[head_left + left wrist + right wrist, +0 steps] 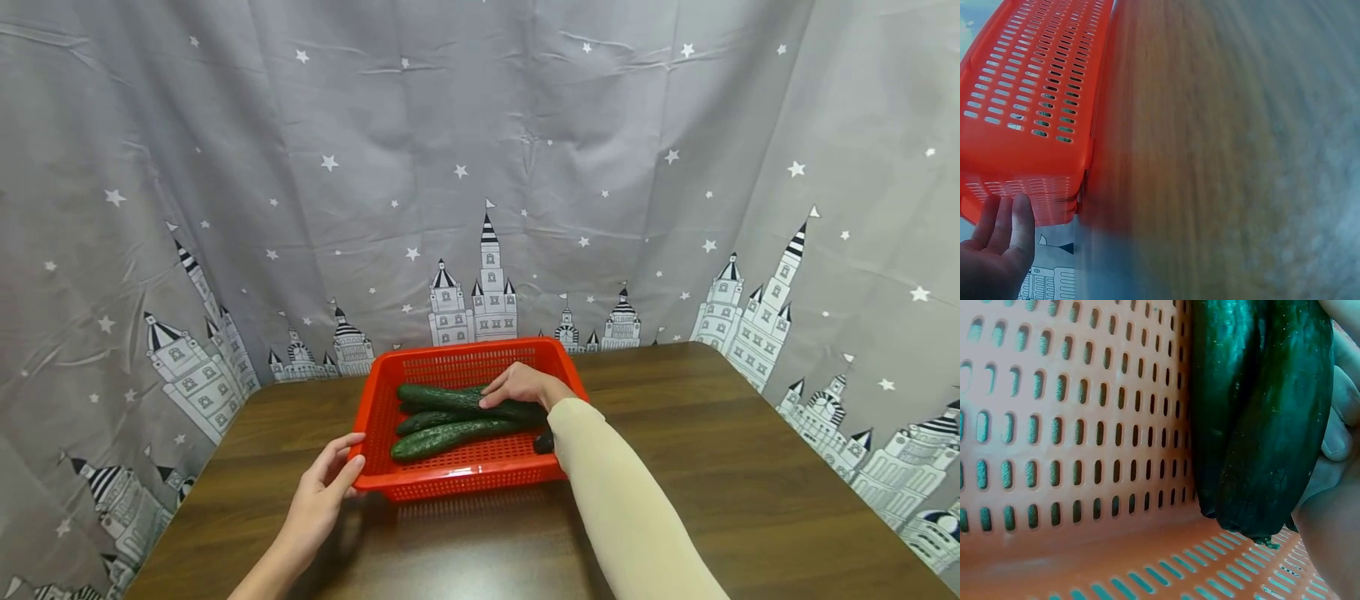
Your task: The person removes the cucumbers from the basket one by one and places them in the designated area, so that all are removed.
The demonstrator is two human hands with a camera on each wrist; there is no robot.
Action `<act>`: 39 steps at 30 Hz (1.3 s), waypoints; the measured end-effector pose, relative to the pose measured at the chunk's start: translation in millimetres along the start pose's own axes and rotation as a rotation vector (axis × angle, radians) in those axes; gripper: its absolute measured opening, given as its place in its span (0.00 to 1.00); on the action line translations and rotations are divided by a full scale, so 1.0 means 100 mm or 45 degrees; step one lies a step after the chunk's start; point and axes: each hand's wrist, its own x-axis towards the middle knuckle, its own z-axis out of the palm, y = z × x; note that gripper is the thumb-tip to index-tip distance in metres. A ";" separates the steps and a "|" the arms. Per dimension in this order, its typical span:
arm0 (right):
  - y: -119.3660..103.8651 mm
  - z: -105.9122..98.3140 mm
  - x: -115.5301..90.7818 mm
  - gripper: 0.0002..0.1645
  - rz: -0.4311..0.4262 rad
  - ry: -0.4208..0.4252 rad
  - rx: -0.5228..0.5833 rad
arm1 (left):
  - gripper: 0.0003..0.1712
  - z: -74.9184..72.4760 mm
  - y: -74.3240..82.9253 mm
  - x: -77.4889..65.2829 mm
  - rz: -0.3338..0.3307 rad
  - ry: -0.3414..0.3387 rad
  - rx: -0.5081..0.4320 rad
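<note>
A red perforated plastic basket (461, 477) stands on the table with several dark green cucumbers lying lengthwise in it. My left hand (318, 492) grips its near left corner, the thumb at the rim. In the left wrist view, fingers (1021, 228) touch the end wall below the rim. Inside the basket my right hand (521, 387) holds a cucumber (1282, 419) from above; the thumb side shows in the head view. Another cucumber (1219, 394) lies against it. The front cucumber (450, 439) rests on the basket's floor, its right end hidden by the right forearm.
The basket sits near the back of a brown wooden table (675, 417). Behind and beside it hangs a grey curtain (480, 125) printed with stars and castles. A dark rounded end (543, 442) shows by the right sleeve (622, 492).
</note>
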 end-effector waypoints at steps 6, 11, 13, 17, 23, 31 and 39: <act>-0.01 0.05 0.02 0.21 0.006 -0.011 0.005 | 0.23 -0.02 -0.01 -0.01 -0.024 0.002 0.011; -0.02 0.07 0.01 0.20 -0.002 -0.016 -0.025 | 0.22 -0.02 -0.03 -0.03 -0.029 0.009 0.011; -0.03 0.07 0.01 0.20 -0.020 -0.014 -0.041 | 0.22 -0.02 -0.03 -0.03 -0.023 0.018 0.010; -0.04 0.04 0.03 0.18 -0.047 -0.017 -0.056 | 0.22 -0.03 -0.04 -0.03 -0.004 0.027 0.011; -0.04 -0.01 0.05 0.16 -0.046 -0.043 -0.058 | 0.22 -0.03 -0.03 -0.02 0.004 0.013 0.010; -0.03 -0.07 0.05 0.16 -0.032 -0.033 -0.002 | 0.22 -0.02 -0.01 -0.01 0.011 0.009 0.013; -0.05 -0.11 0.05 0.14 -0.083 -0.033 0.036 | 0.22 -0.03 -0.03 0.00 0.013 -0.004 0.038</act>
